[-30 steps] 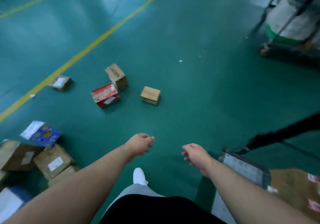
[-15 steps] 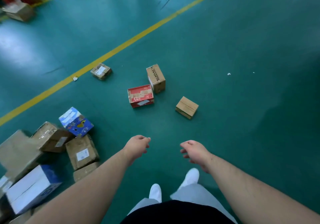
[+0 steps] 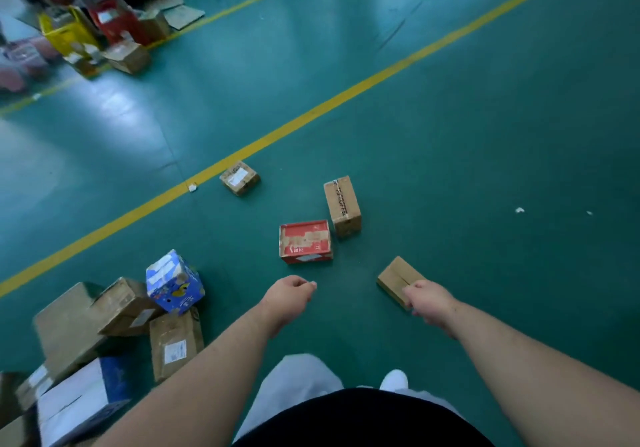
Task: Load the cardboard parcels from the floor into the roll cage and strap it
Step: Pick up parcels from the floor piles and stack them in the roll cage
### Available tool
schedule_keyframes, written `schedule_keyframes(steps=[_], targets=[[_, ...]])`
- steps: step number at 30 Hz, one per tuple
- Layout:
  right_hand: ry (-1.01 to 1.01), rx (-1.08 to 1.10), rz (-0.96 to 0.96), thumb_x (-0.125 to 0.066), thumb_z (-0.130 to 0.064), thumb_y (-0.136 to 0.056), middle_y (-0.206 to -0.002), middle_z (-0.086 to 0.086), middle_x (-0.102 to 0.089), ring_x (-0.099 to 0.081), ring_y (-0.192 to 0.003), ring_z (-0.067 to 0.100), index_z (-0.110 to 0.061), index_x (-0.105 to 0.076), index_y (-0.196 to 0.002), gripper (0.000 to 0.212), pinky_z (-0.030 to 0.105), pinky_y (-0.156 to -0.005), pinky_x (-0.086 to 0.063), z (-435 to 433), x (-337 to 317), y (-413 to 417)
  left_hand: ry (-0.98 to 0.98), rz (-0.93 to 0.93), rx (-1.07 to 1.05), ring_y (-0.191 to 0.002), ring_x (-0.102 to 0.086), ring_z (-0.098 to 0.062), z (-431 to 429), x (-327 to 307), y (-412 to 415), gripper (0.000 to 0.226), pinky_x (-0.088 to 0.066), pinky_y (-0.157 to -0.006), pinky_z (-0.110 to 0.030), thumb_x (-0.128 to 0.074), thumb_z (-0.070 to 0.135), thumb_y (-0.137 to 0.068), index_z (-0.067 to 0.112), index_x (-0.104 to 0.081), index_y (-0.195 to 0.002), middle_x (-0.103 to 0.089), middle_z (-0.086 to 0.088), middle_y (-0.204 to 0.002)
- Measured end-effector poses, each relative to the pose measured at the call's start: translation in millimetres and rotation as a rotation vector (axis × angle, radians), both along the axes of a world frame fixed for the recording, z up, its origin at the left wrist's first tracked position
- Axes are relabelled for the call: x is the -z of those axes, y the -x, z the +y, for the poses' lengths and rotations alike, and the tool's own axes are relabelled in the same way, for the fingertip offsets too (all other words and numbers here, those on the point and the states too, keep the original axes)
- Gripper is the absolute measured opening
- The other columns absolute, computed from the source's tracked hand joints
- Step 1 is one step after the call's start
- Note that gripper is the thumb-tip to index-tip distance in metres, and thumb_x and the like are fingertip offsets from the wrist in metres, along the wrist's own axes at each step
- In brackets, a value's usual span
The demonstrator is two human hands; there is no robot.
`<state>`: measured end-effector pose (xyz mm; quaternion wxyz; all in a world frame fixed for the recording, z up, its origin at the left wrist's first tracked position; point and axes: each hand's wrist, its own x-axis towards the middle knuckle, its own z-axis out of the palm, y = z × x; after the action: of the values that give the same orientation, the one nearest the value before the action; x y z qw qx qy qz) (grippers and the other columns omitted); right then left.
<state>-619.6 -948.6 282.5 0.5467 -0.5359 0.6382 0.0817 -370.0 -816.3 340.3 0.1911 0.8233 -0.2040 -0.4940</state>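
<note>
Several cardboard parcels lie on the green floor ahead of me: a red box [image 3: 304, 240], a longer brown box [image 3: 342, 206] just behind it, a flat brown box [image 3: 394, 277] to the right, and a small labelled box [image 3: 239, 177] by the yellow line. My left hand [image 3: 289, 296] hangs in front of me with loosely curled fingers, holding nothing. Loosely curled and holding nothing too, my right hand [image 3: 429, 301] overlaps the near corner of the flat brown box; contact cannot be told. The roll cage is out of view.
A heap of parcels sits at the lower left, with a blue patterned box [image 3: 175, 282] on top and a white and blue box [image 3: 79, 401] nearest. A yellow line [image 3: 346, 95] crosses the floor. More boxes and a yellow crate [image 3: 67, 33] stand far left.
The view has swung left and forward, and the cage corner at the lower right is gone from sight. The loose parcels are nearer. My right hand now overlaps the flat brown box.
</note>
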Motion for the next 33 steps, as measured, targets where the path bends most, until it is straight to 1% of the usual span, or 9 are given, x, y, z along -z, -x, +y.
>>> schedule_keyframes(steps=[5, 12, 15, 20, 22, 24, 26, 29, 33], targets=[[0.012, -0.037, 0.031, -0.044, -0.025, -0.097, -0.091, 0.006, -0.062, -0.053, -0.078, 0.023, -0.017, -0.058, -0.089, 0.018, 0.033, -0.069, -0.044, -75.1, 7.2, -39.7, -0.033, 0.043, -0.068, -0.104, -0.069, -0.024, -47.5, 7.1, -23.2, 0.023, -0.052, -0.082, -0.033, -0.056, 0.040, -0.101, 0.021, -0.067, -0.104, -0.072, -0.002, -0.108], [-0.130, -0.363, 0.135, -0.046, -0.029, -0.100, -0.086, -0.004, -0.057, -0.048, -0.072, 0.015, -0.008, -0.061, -0.100, 0.026, 0.027, -0.060, -0.036, -135.4, 45.1, -95.2, -0.137, 0.062, -0.025, -0.100, -0.069, -0.024, -151.5, 64.2, -103.2, 0.022, -0.052, -0.081, -0.033, -0.055, 0.038, -0.102, 0.019, -0.066, -0.103, -0.071, -0.004, -0.106], [-0.155, -0.470, 0.233, -0.045, -0.037, -0.101, -0.106, -0.007, -0.066, -0.063, -0.096, 0.014, -0.026, -0.063, -0.109, 0.023, 0.026, -0.077, -0.050, -177.2, 47.3, -111.2, -0.205, 0.035, 0.107, -0.092, -0.068, -0.025, -214.7, 90.9, -145.0, 0.025, -0.055, -0.088, -0.037, -0.055, 0.037, -0.101, 0.016, -0.067, -0.101, -0.072, -0.009, -0.104], [-0.159, -0.402, 0.297, -0.042, -0.032, -0.103, -0.117, 0.003, -0.071, -0.067, -0.112, 0.023, -0.018, -0.063, -0.119, 0.030, 0.035, -0.095, -0.052, -235.8, 50.9, -124.0, -0.244, -0.034, 0.297, -0.091, -0.064, -0.019, -320.2, 104.5, -192.0, 0.027, -0.053, -0.082, -0.034, -0.052, 0.035, -0.103, 0.018, -0.066, -0.118, -0.069, -0.007, -0.107], [-0.163, -0.340, 0.295, -0.043, -0.033, -0.101, -0.109, 0.003, -0.073, -0.069, -0.104, 0.022, -0.020, -0.065, -0.109, 0.027, 0.036, -0.088, -0.055, -250.5, 61.2, -125.4, -0.237, -0.018, 0.296, -0.097, -0.066, -0.021, -356.5, 113.1, -201.4, 0.033, -0.055, -0.084, -0.033, -0.051, 0.037, -0.103, 0.016, -0.064, -0.125, -0.068, -0.003, -0.109], [-0.194, -0.323, 0.284, -0.042, -0.032, -0.099, -0.101, 0.002, -0.070, -0.069, -0.083, 0.020, -0.022, -0.062, -0.095, 0.023, 0.031, -0.069, -0.053, -262.7, 78.9, -128.2, -0.246, 0.008, 0.276, -0.101, -0.066, -0.022, -387.4, 129.0, -205.1, 0.037, -0.055, -0.087, -0.035, -0.052, 0.038, -0.103, 0.015, -0.063, -0.130, -0.068, -0.003, -0.113], [-0.229, -0.354, 0.281, -0.043, -0.031, -0.101, -0.101, 0.002, -0.066, -0.061, -0.075, 0.017, -0.020, -0.061, -0.096, 0.021, 0.023, -0.058, -0.044, -271.7, 99.8, -133.0, -0.271, 0.019, 0.263, -0.099, -0.065, -0.020, -411.1, 147.8, -203.6, 0.040, -0.052, -0.076, -0.031, -0.051, 0.040, -0.104, 0.015, -0.060, -0.135, -0.067, -0.002, -0.113], [-0.291, -0.392, 0.270, -0.044, -0.034, -0.101, -0.106, 0.000, -0.068, -0.065, -0.089, 0.019, -0.020, -0.062, -0.109, 0.023, 0.026, -0.069, -0.047, -285.1, 138.6, -136.7, -0.317, 0.001, 0.230, -0.090, -0.060, -0.013, -436.9, 184.5, -196.1, 0.043, -0.043, -0.062, -0.027, -0.053, 0.043, -0.103, 0.016, -0.056, -0.136, -0.065, 0.001, -0.107], [-0.361, -0.506, 0.274, -0.041, -0.040, -0.101, -0.129, -0.002, -0.058, -0.063, -0.104, 0.021, -0.026, -0.057, -0.123, 0.030, 0.028, -0.079, -0.048, -319.9, 213.7, -138.8, -0.408, -0.008, 0.065, -0.098, -0.064, -0.023, -469.1, 262.0, -183.1, 0.069, -0.052, -0.076, -0.034, -0.064, 0.055, -0.089, 0.018, -0.042, -0.143, -0.064, -0.006, -0.113]])
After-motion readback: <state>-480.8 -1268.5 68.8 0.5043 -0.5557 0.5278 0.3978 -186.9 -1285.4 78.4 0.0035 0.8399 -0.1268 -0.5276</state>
